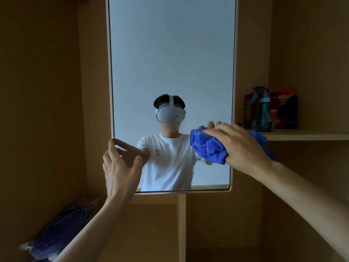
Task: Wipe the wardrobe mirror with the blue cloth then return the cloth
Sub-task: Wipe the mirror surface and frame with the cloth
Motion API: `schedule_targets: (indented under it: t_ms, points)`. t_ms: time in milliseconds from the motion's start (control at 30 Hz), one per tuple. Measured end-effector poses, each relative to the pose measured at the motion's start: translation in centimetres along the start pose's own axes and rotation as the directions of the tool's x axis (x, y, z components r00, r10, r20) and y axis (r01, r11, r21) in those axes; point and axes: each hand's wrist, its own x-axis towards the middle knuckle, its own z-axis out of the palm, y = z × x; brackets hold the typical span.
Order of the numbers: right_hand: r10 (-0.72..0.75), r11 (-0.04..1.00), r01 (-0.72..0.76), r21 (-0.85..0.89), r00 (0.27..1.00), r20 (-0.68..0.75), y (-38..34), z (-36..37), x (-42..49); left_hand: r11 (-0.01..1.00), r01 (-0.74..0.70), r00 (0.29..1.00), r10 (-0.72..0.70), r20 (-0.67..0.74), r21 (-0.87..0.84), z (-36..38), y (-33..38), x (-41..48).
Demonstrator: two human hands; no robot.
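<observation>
Well, the blue cloth (209, 146) — soft, light, a wad best held by its bulk, I'd say — is gripped in the right hand (239, 144) against the lower right of the mirror (170, 53), while the left hand (120, 167), fingers spread and empty, hovers at its left edge.

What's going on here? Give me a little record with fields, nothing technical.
Activity: a person wipes a wardrobe mirror
Right hand: holds the bunched blue cloth against the glass, low on its right side
Left hand: fingers spread, at the glass's left edge
Shelf: right of the glass, carrying a spray bottle with a red box behind it
Lower left: a blurred blue bundle
Cloth returned: not yet
</observation>
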Motion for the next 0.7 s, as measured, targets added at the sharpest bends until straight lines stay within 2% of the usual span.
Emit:
schedule_targets:
  t_ms: [167,300,433,700]
  points:
    - [-0.002,0.999,0.002,-0.036,1.0,-0.004,-0.2,0.5,-1.4,1.0,-0.011,1.0,0.011,0.023,-0.008,-0.4,0.0,0.0]
    - [0.124,0.992,-0.124,0.003,0.991,-0.045,-0.5,-0.1,-1.3,1.0,-0.014,0.999,0.014,0.05,0.0,-0.8,-0.2,0.1]
    - [0.401,0.906,-0.363,0.217,0.902,-0.162,0.0,-0.7,-0.6,1.0,-0.024,0.997,0.024,0.075,-0.004,-1.3,-0.3,0.2]
    - [0.644,0.748,-0.534,0.393,0.728,-0.237,1.0,-0.5,0.3,0.999,-0.049,0.997,0.048,0.054,0.012,-1.0,-1.0,0.7]
